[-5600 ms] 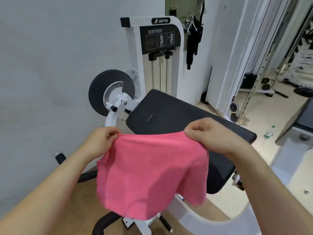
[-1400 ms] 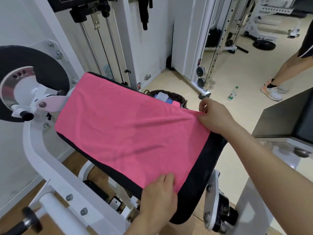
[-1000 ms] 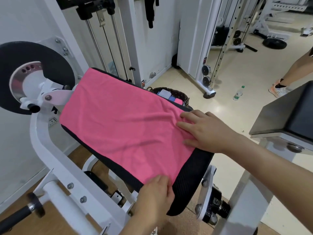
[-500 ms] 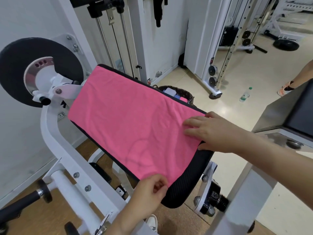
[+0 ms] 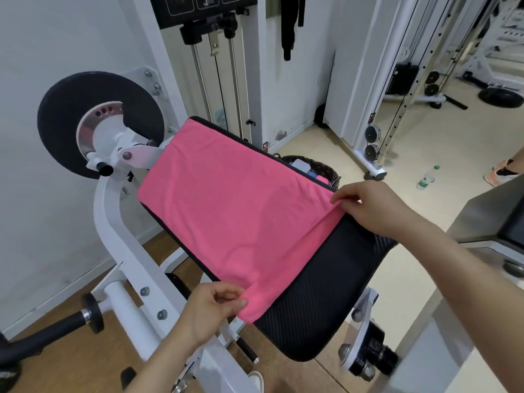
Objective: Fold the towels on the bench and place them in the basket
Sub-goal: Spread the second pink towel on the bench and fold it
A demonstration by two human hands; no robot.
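Observation:
A pink towel (image 5: 226,211) lies spread over the black padded bench (image 5: 326,293) of a gym machine. My left hand (image 5: 209,310) pinches the towel's near corner at the pad's front edge. My right hand (image 5: 368,205) pinches the right corner and lifts it a little off the pad. Behind the pad's far edge stands a dark woven basket (image 5: 329,171) with folded towels in it, mostly hidden by the bench.
The machine's white frame (image 5: 119,251) and black round disc (image 5: 71,114) stand at the left. A weight stack with cables rises behind. A plastic bottle (image 5: 426,177) stands on the floor at right, near another person's foot (image 5: 499,173). A grey bench edge (image 5: 487,219) is at right.
The towel was held up in the air, then laid flat on the pad and smoothed by my right hand. Now both hands pinch its near corners and the right one is raised.

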